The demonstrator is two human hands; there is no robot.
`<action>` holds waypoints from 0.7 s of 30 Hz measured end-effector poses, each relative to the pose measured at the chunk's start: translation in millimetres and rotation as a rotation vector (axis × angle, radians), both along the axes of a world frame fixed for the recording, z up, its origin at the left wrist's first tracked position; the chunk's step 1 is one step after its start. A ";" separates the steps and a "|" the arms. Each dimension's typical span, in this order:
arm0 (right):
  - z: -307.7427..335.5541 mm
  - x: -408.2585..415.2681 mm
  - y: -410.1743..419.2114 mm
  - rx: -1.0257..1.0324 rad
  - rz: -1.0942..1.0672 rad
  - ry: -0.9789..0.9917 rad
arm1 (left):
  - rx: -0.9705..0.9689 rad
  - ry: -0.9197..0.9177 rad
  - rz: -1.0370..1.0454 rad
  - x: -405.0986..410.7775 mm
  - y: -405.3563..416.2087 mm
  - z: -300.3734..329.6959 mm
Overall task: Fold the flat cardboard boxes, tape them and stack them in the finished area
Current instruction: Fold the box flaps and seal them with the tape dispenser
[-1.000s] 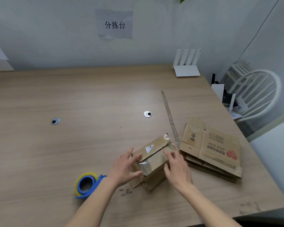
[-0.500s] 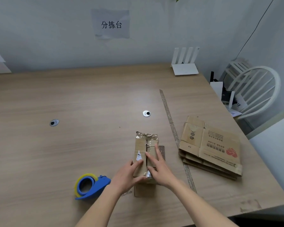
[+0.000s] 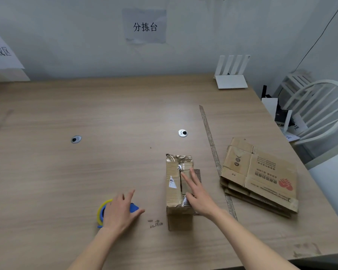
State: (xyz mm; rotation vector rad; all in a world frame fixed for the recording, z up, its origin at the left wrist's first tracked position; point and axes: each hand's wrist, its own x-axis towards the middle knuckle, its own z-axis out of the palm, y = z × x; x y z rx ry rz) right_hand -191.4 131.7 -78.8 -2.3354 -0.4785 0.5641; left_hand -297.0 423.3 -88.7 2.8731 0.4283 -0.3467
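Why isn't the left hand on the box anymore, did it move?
Yes. The left hand left the box and went sideways to the tape holder, which stayed beside the scribble on the table.

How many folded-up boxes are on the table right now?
1: the folded box stands near the table's front edge under the right hand. The flat cardboard stack to its right remains unfolded.

I see wooden table, landmark: folded box standing near front centre. Left of box, blue-yellow tape dispenser on table. Right of box, stack of flat cardboard boxes; between them long tape strip stuck to tabletop. Beyond box, two round metal grommets, one far left. Far beyond box, right, white router at table's back edge.
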 end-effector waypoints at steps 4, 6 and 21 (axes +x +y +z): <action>1.2 -3.2 5.5 -0.019 -0.028 -0.032 | 0.032 0.193 0.087 -22.2 8.4 -25.6; 2.4 -8.0 6.6 -0.013 -0.069 -0.060 | -0.028 0.223 0.104 -25.5 8.6 -35.2; 57.7 -10.8 87.3 0.243 0.007 0.229 | -0.407 -0.179 -0.078 8.0 6.4 68.4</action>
